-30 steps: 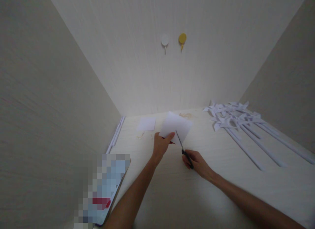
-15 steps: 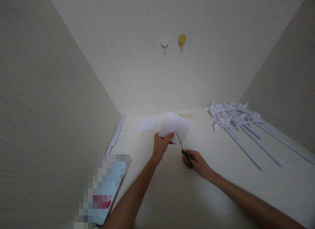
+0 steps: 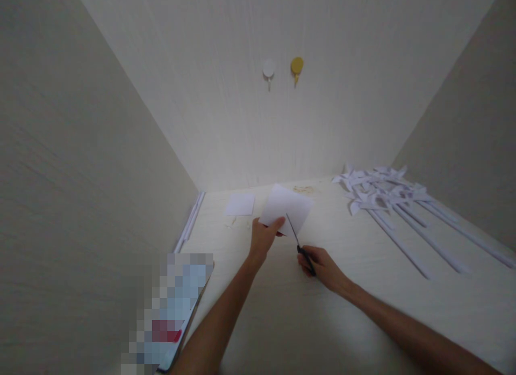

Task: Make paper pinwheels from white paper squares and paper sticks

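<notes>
My left hand (image 3: 264, 239) pinches the near corner of a white square sheet of paper (image 3: 287, 206), holding it tilted above the pale table (image 3: 306, 321). My right hand (image 3: 322, 267) grips black-handled scissors (image 3: 300, 245). The blades point up and away and lie against the paper's lower edge, just right of my left thumb. Whether the blades are apart is too small to tell.
A smaller white paper square (image 3: 240, 204) lies flat further back on the left. Several white paper pinwheels on long sticks (image 3: 387, 200) are heaped at the right. White sticks (image 3: 189, 224) lie along the left wall. A blurred flat object (image 3: 169, 316) rests at the near left. Two round hooks (image 3: 282, 68) hang on the back wall.
Almost nothing differs. The paper and both hands have shifted a few pixels to the left; the scissors stay at the paper's lower edge.
</notes>
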`<state>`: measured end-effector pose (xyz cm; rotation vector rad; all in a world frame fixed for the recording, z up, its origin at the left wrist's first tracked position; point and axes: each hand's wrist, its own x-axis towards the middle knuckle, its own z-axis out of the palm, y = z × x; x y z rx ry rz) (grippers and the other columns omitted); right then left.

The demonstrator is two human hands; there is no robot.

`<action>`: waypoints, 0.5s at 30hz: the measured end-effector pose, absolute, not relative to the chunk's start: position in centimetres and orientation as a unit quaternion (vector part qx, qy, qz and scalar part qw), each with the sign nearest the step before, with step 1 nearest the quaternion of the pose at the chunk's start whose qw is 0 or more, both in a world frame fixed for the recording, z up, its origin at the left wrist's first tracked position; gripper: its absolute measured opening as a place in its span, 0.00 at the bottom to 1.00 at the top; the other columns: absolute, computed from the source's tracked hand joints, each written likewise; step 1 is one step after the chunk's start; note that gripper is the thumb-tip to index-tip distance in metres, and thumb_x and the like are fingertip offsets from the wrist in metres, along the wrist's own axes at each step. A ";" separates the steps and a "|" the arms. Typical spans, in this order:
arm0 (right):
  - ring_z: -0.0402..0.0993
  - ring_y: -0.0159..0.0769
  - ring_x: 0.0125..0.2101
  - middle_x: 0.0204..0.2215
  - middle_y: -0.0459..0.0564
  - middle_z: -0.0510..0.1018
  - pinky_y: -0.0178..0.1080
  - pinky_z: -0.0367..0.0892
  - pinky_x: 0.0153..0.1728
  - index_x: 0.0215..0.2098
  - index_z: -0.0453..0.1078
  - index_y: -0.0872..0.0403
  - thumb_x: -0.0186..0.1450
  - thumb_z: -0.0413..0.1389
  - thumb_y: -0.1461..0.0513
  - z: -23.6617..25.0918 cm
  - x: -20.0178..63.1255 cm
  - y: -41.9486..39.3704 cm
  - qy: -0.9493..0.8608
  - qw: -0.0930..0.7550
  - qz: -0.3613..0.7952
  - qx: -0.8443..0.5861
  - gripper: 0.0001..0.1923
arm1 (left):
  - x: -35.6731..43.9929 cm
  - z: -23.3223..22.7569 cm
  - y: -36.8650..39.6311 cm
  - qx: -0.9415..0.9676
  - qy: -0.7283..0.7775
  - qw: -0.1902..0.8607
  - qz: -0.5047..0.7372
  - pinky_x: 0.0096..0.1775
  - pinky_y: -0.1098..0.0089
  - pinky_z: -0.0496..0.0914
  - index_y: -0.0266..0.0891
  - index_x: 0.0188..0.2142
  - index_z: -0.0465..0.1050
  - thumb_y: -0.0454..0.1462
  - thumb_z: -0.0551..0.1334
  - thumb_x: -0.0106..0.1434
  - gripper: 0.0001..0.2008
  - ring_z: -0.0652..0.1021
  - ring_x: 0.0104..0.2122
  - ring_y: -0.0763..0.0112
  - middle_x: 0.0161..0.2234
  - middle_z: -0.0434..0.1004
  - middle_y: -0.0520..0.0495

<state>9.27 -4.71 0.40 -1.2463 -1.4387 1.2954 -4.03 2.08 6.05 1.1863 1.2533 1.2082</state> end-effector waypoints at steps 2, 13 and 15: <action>0.53 0.25 0.14 0.12 0.39 0.58 0.31 0.51 0.16 0.18 0.55 0.54 0.56 0.49 0.53 0.4 9.3 -4.7 -0.573 0.405 0.513 -0.494 0.16 | -4.3 6.2 2.2 0.493 0.522 0.483 0.501 0.19 0.75 0.67 0.31 0.21 0.71 0.38 0.65 0.40 0.11 0.71 0.18 0.74 0.18 0.72 0.49; 0.54 0.23 0.14 0.12 0.39 0.58 0.30 0.50 0.15 0.18 0.56 0.55 0.56 0.49 0.53 0.1 9.5 -4.8 -0.588 0.382 0.529 -0.478 0.16 | -6.8 7.9 3.4 0.501 0.468 0.495 0.533 0.25 0.75 0.66 0.34 0.22 0.72 0.37 0.66 0.39 0.09 0.72 0.20 0.76 0.20 0.74 0.50; 0.54 0.23 0.14 0.12 0.39 0.58 0.30 0.50 0.15 0.18 0.56 0.55 0.55 0.49 0.52 0.5 9.4 -4.9 -0.581 0.385 0.542 -0.469 0.16 | -7.1 7.8 3.6 0.504 0.464 0.511 0.519 0.25 0.74 0.66 0.34 0.21 0.72 0.37 0.67 0.37 0.10 0.72 0.20 0.75 0.20 0.74 0.50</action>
